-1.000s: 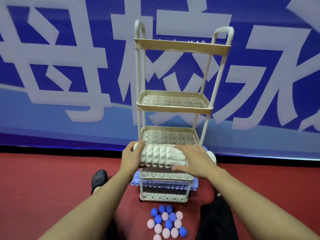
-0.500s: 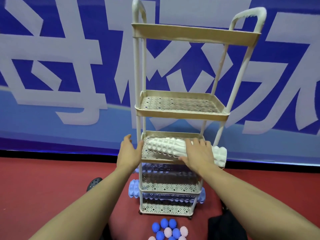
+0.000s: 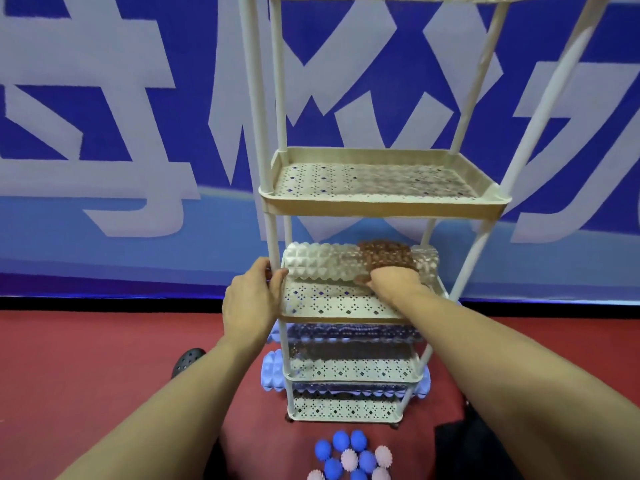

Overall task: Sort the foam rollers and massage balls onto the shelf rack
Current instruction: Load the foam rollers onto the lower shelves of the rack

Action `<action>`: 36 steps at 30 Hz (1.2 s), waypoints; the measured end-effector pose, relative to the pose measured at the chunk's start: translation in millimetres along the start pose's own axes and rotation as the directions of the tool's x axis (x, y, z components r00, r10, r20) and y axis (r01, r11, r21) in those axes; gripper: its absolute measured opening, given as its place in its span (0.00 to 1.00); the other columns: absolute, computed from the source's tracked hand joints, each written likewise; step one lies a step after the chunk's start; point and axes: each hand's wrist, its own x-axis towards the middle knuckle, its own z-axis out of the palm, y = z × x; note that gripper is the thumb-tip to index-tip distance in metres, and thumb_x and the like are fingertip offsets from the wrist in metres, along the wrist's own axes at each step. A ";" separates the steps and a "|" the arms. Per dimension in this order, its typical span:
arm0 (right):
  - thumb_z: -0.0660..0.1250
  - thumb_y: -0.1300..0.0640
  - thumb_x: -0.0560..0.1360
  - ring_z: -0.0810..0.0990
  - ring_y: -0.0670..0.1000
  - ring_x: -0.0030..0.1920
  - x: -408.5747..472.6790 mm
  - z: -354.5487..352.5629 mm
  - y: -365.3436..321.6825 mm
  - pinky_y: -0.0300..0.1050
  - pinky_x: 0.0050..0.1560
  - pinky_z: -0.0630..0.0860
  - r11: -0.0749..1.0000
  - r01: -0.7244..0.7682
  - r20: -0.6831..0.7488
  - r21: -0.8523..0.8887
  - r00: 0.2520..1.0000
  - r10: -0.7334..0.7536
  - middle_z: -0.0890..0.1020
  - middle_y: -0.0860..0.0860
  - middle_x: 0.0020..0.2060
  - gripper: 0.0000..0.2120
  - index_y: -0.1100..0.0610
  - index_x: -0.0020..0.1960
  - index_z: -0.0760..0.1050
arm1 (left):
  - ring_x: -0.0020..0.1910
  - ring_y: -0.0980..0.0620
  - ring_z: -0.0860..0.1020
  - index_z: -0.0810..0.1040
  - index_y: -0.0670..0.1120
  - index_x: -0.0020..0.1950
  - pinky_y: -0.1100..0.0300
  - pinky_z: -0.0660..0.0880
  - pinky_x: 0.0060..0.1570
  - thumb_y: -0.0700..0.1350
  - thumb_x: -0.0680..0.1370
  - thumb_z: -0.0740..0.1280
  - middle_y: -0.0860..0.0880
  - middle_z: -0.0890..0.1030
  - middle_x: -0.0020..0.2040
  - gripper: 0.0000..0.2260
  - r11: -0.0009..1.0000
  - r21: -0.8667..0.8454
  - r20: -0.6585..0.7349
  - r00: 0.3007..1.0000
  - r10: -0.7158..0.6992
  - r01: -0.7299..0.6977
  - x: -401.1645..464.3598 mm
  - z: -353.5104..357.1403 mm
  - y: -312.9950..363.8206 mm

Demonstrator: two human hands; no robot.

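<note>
Seating the white foam roller (image 3: 322,260) lengthwise along the far edge of the third tier (image 3: 332,304) of the shelf rack (image 3: 381,199), the person used both hands at once. The right hand (image 3: 388,271) lay over the right part of the roller, its fingers reaching past the tier's perforated wall and visible only as a dark shape through the holes; they appeared draped on the roller, pressing it back, though how far they curled could not be told. The left hand (image 3: 251,299) was at the near-left post (image 3: 273,237), thumb and fingers bent narrowly around the post and the tier's corner and touching the roller's left end, most likely to steady the light rack while the roller was pushed home. A blue roller (image 3: 273,375) lay on a lower tier with both ends jutting past the posts, and another showed through the wall of the tier above it. The tier above the white roller held nothing visible. On the red floor (image 3: 104,358) just near of the rack sat a cluster of spiky massage balls (image 3: 353,457), blue and pink mixed, not yet shelved; the free tiers seemed meant for them. A dark shoe (image 3: 187,358) showed at the left.
</note>
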 end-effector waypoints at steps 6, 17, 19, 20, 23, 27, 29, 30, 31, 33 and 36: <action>0.62 0.53 0.81 0.48 0.55 0.81 17.5 30.5 14.4 0.54 0.79 0.50 1.000 -0.006 0.014 -0.011 1.000 0.006 0.45 0.50 0.82 0.36 0.38 0.80 0.46 | 0.41 0.39 0.81 0.77 0.47 0.48 0.47 0.77 0.39 0.58 0.82 0.63 0.48 0.86 0.42 0.14 1.000 0.025 -0.002 1.000 0.016 -0.016 -0.4 2.7 4.5; 0.57 0.52 0.82 0.42 0.55 0.81 -0.4 20.4 7.6 0.58 0.80 0.47 0.999 0.010 0.078 0.043 0.997 -0.014 0.39 0.49 0.81 0.34 0.40 0.81 0.41 | 0.42 0.42 0.83 0.78 0.51 0.47 0.46 0.79 0.41 0.60 0.81 0.62 0.52 0.86 0.41 0.14 1.000 0.026 0.036 0.999 -0.007 0.007 -0.7 -0.3 3.3; 0.54 0.45 0.83 0.58 0.58 0.79 -18.7 8.4 5.1 0.57 0.76 0.60 0.993 -0.069 0.074 0.092 0.995 0.063 0.55 0.53 0.81 0.26 0.47 0.80 0.57 | 0.41 0.44 0.83 0.78 0.51 0.46 0.46 0.79 0.41 0.61 0.81 0.61 0.53 0.86 0.41 0.15 1.000 0.021 0.059 0.998 -0.021 0.020 -1.2 -1.8 0.6; 0.53 0.44 0.83 0.70 0.60 0.72 -30.1 2.4 4.9 0.56 0.69 0.67 0.990 -0.102 0.050 0.098 0.994 0.097 0.70 0.56 0.75 0.23 0.51 0.74 0.68 | 0.41 0.44 0.83 0.77 0.52 0.46 0.46 0.79 0.41 0.61 0.80 0.61 0.53 0.86 0.42 0.15 0.999 0.018 0.071 0.997 -0.033 0.032 -0.9 -2.8 0.2; 0.52 0.43 0.84 0.77 0.61 0.56 -64.8 -8.3 11.0 0.55 0.59 0.69 0.998 -0.023 -0.149 0.053 0.988 0.031 0.79 0.56 0.57 0.20 0.55 0.64 0.73 | 0.48 0.43 0.82 0.77 0.51 0.49 0.47 0.78 0.45 0.58 0.81 0.61 0.53 0.86 0.47 0.12 0.995 0.007 0.114 0.989 -0.099 0.099 -2.4 -7.0 8.2; 0.58 0.46 0.83 0.70 0.58 0.71 -113.1 4.3 43.2 0.54 0.73 0.64 0.989 0.097 -0.250 0.111 0.966 -0.066 0.71 0.55 0.72 0.23 0.55 0.74 0.68 | 0.56 0.45 0.79 0.74 0.46 0.68 0.53 0.70 0.50 0.53 0.84 0.60 0.48 0.80 0.62 0.16 0.972 -0.081 0.109 0.971 -0.212 0.221 -36.0 -11.2 34.9; 0.61 0.47 0.82 0.71 0.58 0.71 -141.1 11.1 57.6 0.55 0.72 0.65 0.986 0.092 -0.289 0.142 0.956 -0.047 0.72 0.54 0.72 0.23 0.56 0.73 0.71 | 0.58 0.49 0.78 0.71 0.46 0.72 0.53 0.70 0.52 0.54 0.84 0.60 0.49 0.75 0.68 0.19 0.960 -0.154 0.090 0.970 -0.224 0.235 -68.7 -8.5 45.1; 0.63 0.47 0.81 0.72 0.58 0.69 -156.7 15.6 65.1 0.56 0.71 0.68 0.984 0.087 -0.314 0.158 0.949 -0.033 0.73 0.55 0.71 0.22 0.57 0.71 0.72 | 0.58 0.49 0.77 0.70 0.46 0.72 0.53 0.70 0.53 0.54 0.84 0.60 0.49 0.74 0.68 0.19 0.957 -0.173 0.097 0.971 -0.219 0.233 -87.7 -4.5 48.7; 0.63 0.48 0.81 0.74 0.59 0.66 -174.6 22.1 72.9 0.55 0.69 0.70 0.980 0.073 -0.326 0.186 0.945 -0.009 0.75 0.55 0.69 0.21 0.57 0.69 0.73 | 0.57 0.50 0.77 0.71 0.47 0.71 0.53 0.71 0.55 0.53 0.84 0.60 0.49 0.75 0.68 0.18 0.959 -0.172 0.122 0.971 -0.206 0.225 -108.0 1.5 51.2; 0.60 0.47 0.81 0.76 0.58 0.64 -215.1 44.6 89.3 0.54 0.67 0.71 0.968 0.019 -0.292 0.249 0.955 0.056 0.76 0.55 0.68 0.21 0.57 0.69 0.74 | 0.58 0.49 0.78 0.73 0.49 0.69 0.49 0.74 0.61 0.53 0.83 0.61 0.49 0.77 0.65 0.16 0.971 -0.151 0.199 0.968 -0.154 0.186 -151.3 17.8 54.6; 0.61 0.46 0.81 0.74 0.57 0.69 -283.7 89.7 113.9 0.54 0.71 0.68 0.949 -0.139 -0.144 0.284 0.972 0.185 0.74 0.55 0.71 0.22 0.56 0.71 0.73 | 0.63 0.49 0.76 0.74 0.47 0.68 0.49 0.72 0.65 0.53 0.83 0.63 0.49 0.76 0.66 0.16 0.986 -0.099 0.334 0.938 -0.091 0.131 -213.0 46.6 67.3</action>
